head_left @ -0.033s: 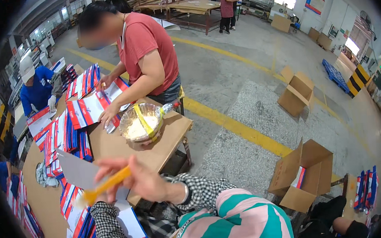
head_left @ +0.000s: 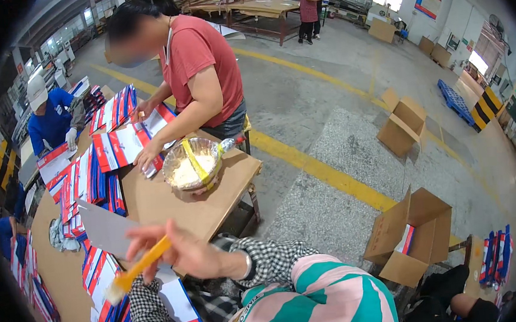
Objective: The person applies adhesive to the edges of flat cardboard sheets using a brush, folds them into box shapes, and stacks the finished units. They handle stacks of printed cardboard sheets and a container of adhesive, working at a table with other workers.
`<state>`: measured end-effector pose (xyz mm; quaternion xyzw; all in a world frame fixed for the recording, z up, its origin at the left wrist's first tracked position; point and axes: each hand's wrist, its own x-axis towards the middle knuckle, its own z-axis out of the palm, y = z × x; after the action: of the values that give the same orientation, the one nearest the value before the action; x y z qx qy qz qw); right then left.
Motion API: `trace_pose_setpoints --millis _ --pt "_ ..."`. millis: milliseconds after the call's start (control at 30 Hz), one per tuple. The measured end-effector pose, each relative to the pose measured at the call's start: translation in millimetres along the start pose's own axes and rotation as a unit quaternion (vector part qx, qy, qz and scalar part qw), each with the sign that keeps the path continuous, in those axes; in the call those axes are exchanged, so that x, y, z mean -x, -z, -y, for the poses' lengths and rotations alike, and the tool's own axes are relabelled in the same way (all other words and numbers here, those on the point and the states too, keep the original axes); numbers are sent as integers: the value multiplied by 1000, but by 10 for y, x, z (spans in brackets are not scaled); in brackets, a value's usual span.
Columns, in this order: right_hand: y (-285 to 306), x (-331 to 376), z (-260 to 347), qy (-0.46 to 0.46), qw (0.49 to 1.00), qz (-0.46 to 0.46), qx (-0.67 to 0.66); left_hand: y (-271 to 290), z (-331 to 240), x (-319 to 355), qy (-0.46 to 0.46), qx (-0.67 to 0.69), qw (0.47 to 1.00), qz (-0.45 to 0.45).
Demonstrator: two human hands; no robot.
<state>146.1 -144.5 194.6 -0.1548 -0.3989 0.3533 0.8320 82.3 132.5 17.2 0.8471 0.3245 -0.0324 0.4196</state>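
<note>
My right hand grips a yellow-handled brush, its pale bristles pointing down and left. Mostly hidden behind it, my left hand is near the lower edge of a grey flat sheet; its fingers do not show well enough to tell their hold. Stacks of red, white and blue printed folded card pieces lie below the sheet. Beside my left forearm is another piece with a white face. Farther along the table stands a plastic-lined bowl of pale paste, with yellow tape across it.
Across the brown table, a co-worker in a red shirt handles printed pieces. Another in blue works at the far left. Open cardboard boxes stand at the right, and more stacked pieces sit at the far right.
My right hand has shifted slightly, and the brush tilts more steeply, its bristle end lower. The grey sheet stays nearly where it was.
</note>
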Motion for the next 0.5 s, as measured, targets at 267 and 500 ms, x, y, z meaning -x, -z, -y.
trace_pose_setpoints --millis 267,500 --pt "-16 25 -745 -142 989 31 -36 -67 -199 618 -19 289 956 -39" --pt "210 19 -747 -174 982 11 67 -114 -138 692 -30 306 951 -34"
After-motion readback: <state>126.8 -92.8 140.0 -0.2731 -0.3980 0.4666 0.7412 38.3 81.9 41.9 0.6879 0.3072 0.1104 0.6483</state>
